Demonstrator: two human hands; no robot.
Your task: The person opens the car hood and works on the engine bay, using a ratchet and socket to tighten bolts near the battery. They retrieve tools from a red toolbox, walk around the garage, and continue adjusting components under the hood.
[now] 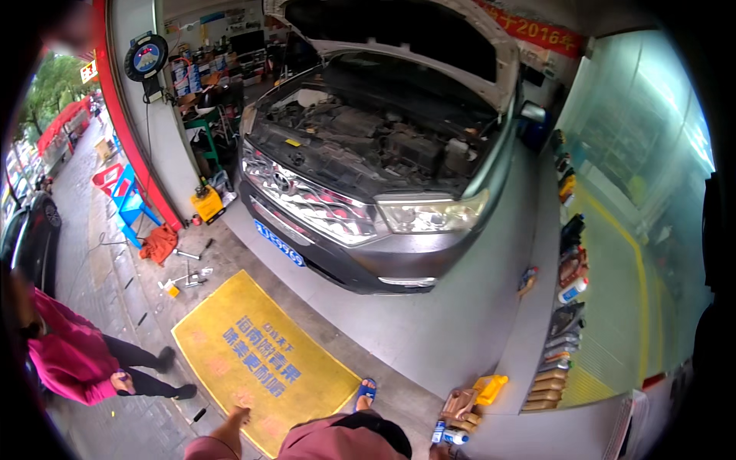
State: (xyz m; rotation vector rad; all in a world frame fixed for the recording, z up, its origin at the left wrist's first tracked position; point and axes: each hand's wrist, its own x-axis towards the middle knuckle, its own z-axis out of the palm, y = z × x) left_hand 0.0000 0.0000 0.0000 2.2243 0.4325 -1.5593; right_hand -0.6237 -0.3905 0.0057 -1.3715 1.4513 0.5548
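Observation:
My left hand (240,416) hangs over the yellow mat (207,326), with nothing visible in it; its fingers look loosely apart. My right hand does not show. My foot in a blue slipper (366,389) stands at the mat's right edge. Ahead is a dark grey car (406,261) with its hood (468,46) raised and the engine bay (368,134) uncovered. Tools (192,277), long-handled and metal, lie on the ground beyond the mat's far left corner. An orange-red cloth (159,244) lies crumpled near them.
At left, a person in a magenta top (69,353) stands beside the mat. A blue stool (130,203) and a yellow machine (207,205) flank the red-edged pillar (130,115). Bottles and jugs (464,410) stand at lower right; more containers (563,330) line the glass wall.

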